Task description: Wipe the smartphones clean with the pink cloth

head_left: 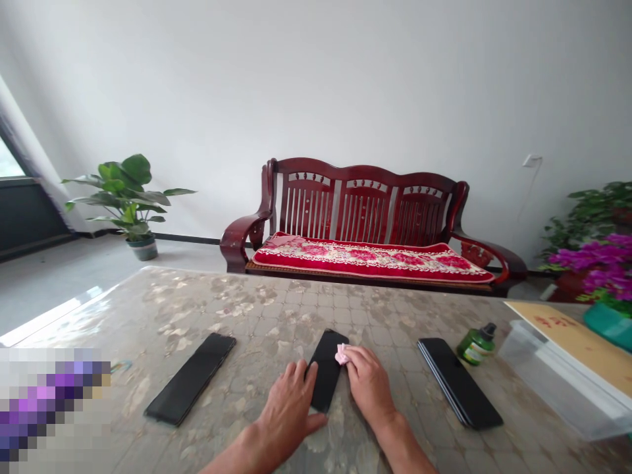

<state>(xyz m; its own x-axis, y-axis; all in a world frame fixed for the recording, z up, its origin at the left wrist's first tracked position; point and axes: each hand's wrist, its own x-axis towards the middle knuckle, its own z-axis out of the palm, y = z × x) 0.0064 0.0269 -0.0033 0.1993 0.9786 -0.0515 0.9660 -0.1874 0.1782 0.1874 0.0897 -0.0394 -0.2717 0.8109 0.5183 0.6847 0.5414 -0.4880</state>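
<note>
A black smartphone (326, 372) lies screen up on the table between my hands. My left hand (292, 401) rests at its left edge, fingers stretched out and thumb apart by its lower end. In my right hand (368, 378) a small crumpled pink cloth (342, 354) is pinched between the fingers, at the phone's upper right edge. Off to the left lies another black smartphone (191, 380). To the right, a stack of black smartphones (459, 383) lies beside a small green bottle (476, 343) with a black cap.
A patterned cover lies over the table (276, 309). At the right stand a clear plastic box (557, 382) with a tan envelope-like sheet (582, 336) on it and purple flowers (600, 263) in a teal pot. Beyond are a wooden bench (365, 204) and a potted plant (131, 194).
</note>
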